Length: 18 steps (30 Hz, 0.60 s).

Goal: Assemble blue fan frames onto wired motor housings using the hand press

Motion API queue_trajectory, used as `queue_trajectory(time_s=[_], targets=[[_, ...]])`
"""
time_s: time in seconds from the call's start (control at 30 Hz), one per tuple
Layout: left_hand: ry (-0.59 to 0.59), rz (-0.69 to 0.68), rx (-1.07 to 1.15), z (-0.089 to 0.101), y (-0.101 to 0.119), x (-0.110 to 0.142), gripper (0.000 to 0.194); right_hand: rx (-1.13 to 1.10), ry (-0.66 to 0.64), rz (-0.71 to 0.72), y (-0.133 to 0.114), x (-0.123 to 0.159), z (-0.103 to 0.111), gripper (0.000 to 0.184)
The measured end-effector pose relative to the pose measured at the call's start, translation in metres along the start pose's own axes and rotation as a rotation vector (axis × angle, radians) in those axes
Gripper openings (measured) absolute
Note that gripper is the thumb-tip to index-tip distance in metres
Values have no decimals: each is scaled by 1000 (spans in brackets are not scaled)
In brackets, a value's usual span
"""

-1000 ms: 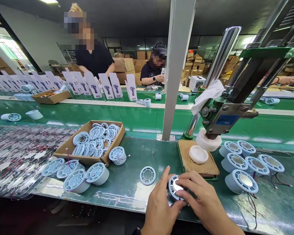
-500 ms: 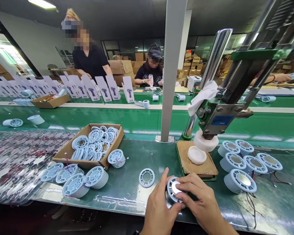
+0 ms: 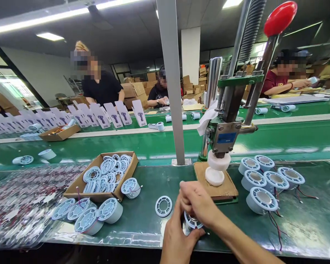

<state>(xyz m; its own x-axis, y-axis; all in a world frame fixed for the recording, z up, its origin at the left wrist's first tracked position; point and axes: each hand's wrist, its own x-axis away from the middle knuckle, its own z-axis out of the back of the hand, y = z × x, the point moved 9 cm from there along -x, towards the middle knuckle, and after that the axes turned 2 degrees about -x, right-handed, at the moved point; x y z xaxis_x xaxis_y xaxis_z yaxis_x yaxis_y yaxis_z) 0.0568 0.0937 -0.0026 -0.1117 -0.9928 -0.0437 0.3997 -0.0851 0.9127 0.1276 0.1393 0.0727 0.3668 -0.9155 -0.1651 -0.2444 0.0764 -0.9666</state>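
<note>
My left hand (image 3: 178,234) and my right hand (image 3: 198,201) are closed together around a round pale-blue fan housing (image 3: 191,222) near the front edge of the green bench. The right hand lies over its top, fingers curled; the left grips it from the left side and below. A loose pale-blue grille ring (image 3: 163,205) lies flat just left of my hands. Behind them, a hand press (image 3: 224,132) with a red knob (image 3: 279,18) stands over a white die (image 3: 214,176) on a wooden block (image 3: 225,189).
A cardboard box of grille rings (image 3: 103,172) sits at left, with fan housings (image 3: 88,214) in front of it. Several wired housings (image 3: 266,181) stand at right. A clear bag of wires (image 3: 19,198) lies far left. People work across the green conveyor (image 3: 154,141).
The view has tilted up, showing the press's red knob. My right hand has moved up over the housing and covers its top; the left hand has stayed beside it.
</note>
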Motion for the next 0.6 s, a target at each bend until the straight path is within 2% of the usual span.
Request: queue_trajectory(time_s=[0.07, 0.1, 0.17, 0.2, 0.23, 0.3, 0.4, 0.47, 0.53, 0.6], targets=[[-16, -65, 14, 4, 0, 2, 96, 59, 67, 54, 1, 7, 11, 55], [-7, -102, -7, 11, 2, 4, 93, 138, 96, 95, -1, 14, 18, 48], [74, -156, -139, 35, 4, 5, 72, 398, 102, 153, 0, 35, 26, 24], [129, -158, -242, 50, 4, 5, 60, 548, 79, 157, 6, 45, 28, 23], [172, -143, -354, 63, 2, 4, 53, 683, 54, 149, 15, 55, 29, 31], [180, -110, -557, 80, -2, -1, 51, 833, 30, 132, 35, 72, 34, 38], [127, -109, -688, 83, -5, -5, 47, 896, 47, 200, 50, 86, 36, 46], [158, -80, -632, 81, -4, -3, 45, 893, 63, 237, 55, 89, 33, 53], [182, -71, -517, 73, 2, 3, 56, 854, 118, 259, 56, 90, 32, 64], [151, -146, -436, 56, 16, 10, 72, 806, 192, 281, 58, 90, 30, 75]])
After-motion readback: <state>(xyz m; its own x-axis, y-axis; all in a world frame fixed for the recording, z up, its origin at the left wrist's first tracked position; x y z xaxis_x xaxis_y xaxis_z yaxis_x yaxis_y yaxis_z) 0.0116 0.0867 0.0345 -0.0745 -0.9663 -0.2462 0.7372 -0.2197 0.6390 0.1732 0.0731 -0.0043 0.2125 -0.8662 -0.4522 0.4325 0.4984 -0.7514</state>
